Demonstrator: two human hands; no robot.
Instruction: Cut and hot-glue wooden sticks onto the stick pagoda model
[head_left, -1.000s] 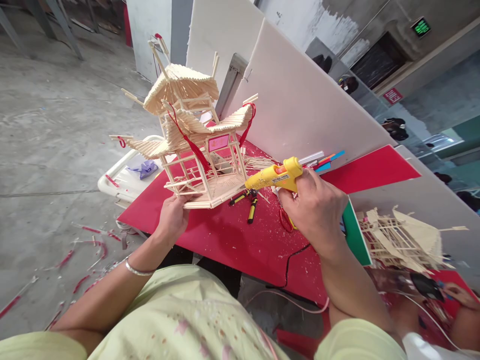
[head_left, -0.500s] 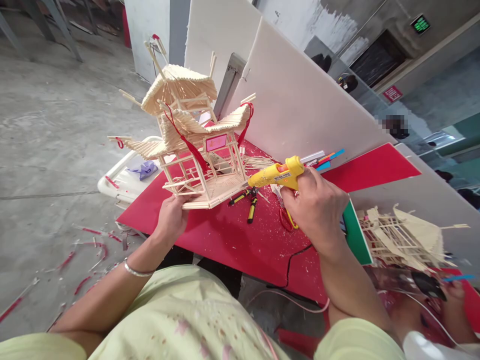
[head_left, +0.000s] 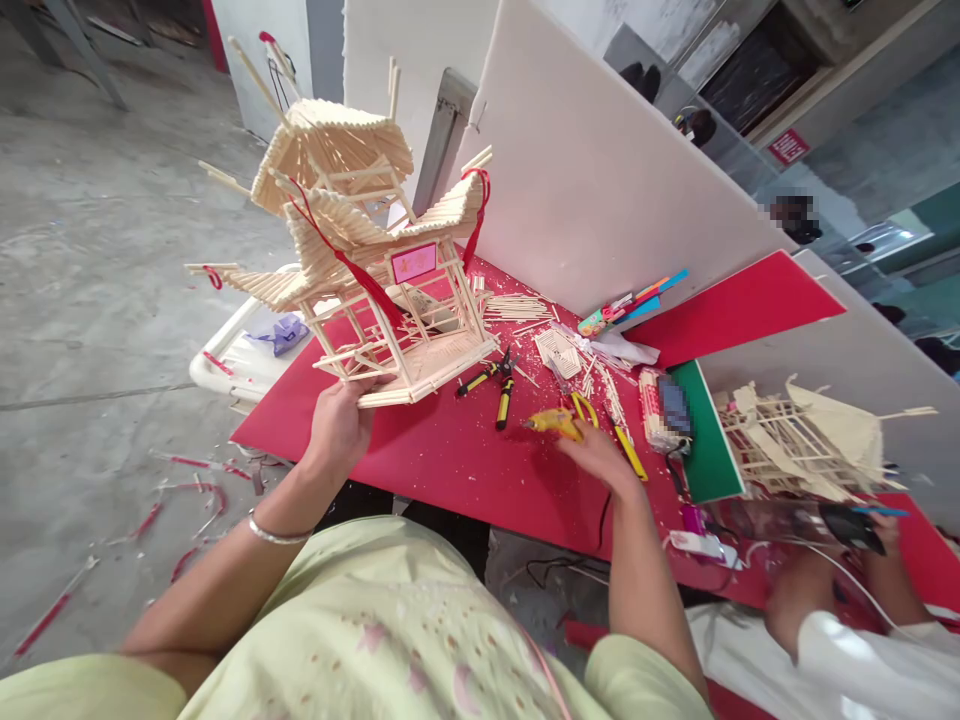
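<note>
A pavilion model (head_left: 375, 240) built of pale wooden sticks, with red tassels and a small pink sign, tilts above the red tabletop. My left hand (head_left: 337, 430) is closed on the near edge of its base, fingers partly hidden beneath. Low over the table, my right hand (head_left: 604, 460) grips the handle end of a yellow glue gun (head_left: 553, 422), whose nozzle points left. Whether the gun touches the surface I cannot tell. Black-and-yellow pliers (head_left: 505, 400) lie between the model and the gun. Scissors with yellow handles (head_left: 583, 407) are just behind the gun.
Loose sticks (head_left: 517, 307) and scraps cover the back of the red table (head_left: 435, 475). A white partition (head_left: 600, 160) stands behind. To the right are a green board (head_left: 709, 440), another stick model (head_left: 810, 440) and a co-worker's arm (head_left: 806, 590). A white stool (head_left: 217, 365) stands left.
My right hand has lowered the glue gun away from the model's base, down toward the table. The model has shifted slightly left and up in my left hand.
</note>
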